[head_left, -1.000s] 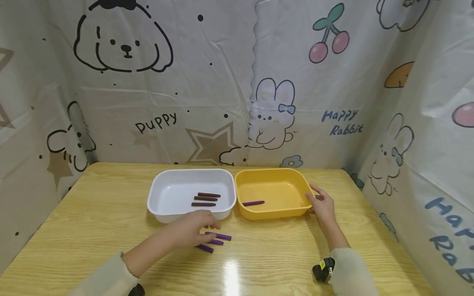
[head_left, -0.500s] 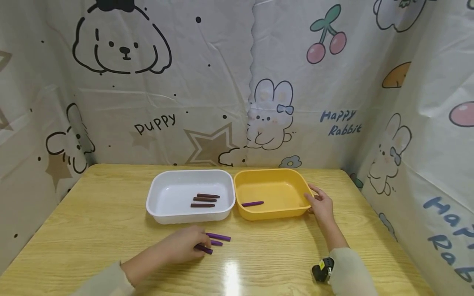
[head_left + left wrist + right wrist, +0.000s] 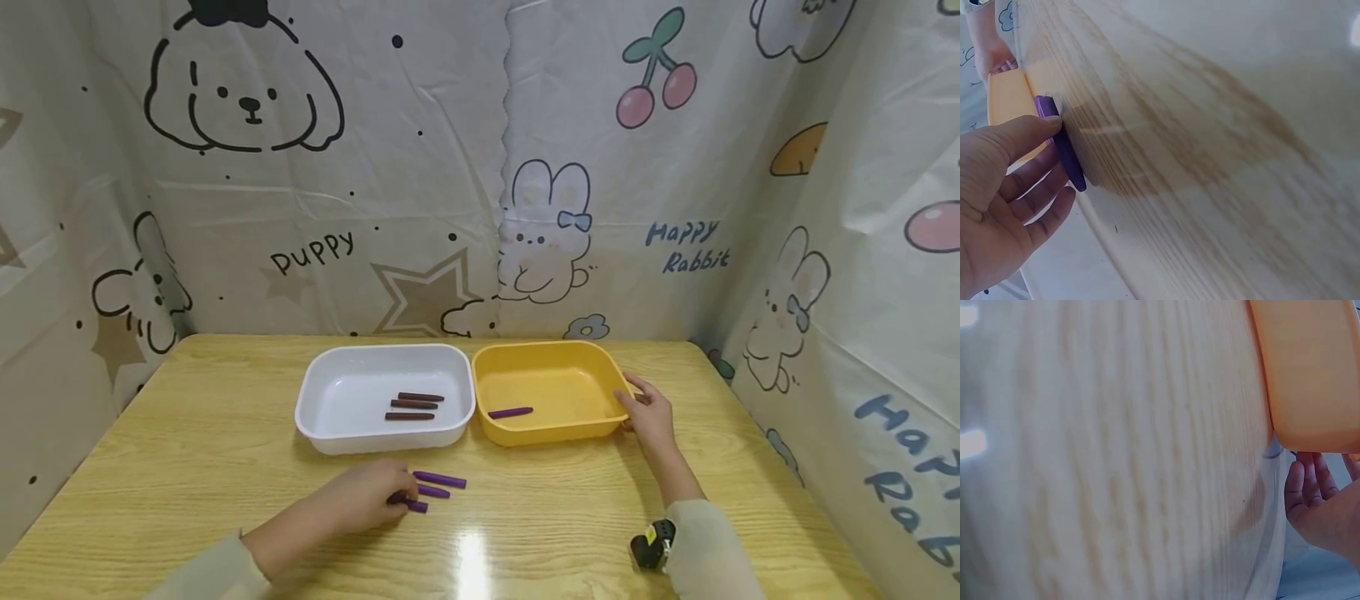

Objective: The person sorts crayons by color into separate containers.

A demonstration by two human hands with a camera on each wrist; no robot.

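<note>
and here's the left hand (image 3: 375, 493), low over the table (image 3: 562, 533) in front of the white tray (image 3: 352, 443), thumb on 1 side and fingertips on the other, pinching the nearest purple crayon (image 3: 1067, 150). that's a grip across the barrel, likely chosen because a slim stick lying flat leaves little else to catch; whether it has cleared the wood, i can't tell. just beyond it lie 2 more purple crayons (image 3: 439, 480), roughly side by side, handy for that same hand. over to the right, the right hand (image 3: 651, 418) has its fingers gripping the right end of the yellow tray (image 3: 555, 433), some bent against the outer wall, probably to keep it from sliding. the trays sit side by side, rims touching or nearly so, within easy reach. inside the yellow, 1 purple crayon (image 3: 511, 412) rests near the left end; inside the white, 3 brown crayons (image 3: 411, 405) lie in a loose row. colour looks like the reason for that split: browns together, purple apart, with the low walls presumably there to stop anything rolling away!
</note>
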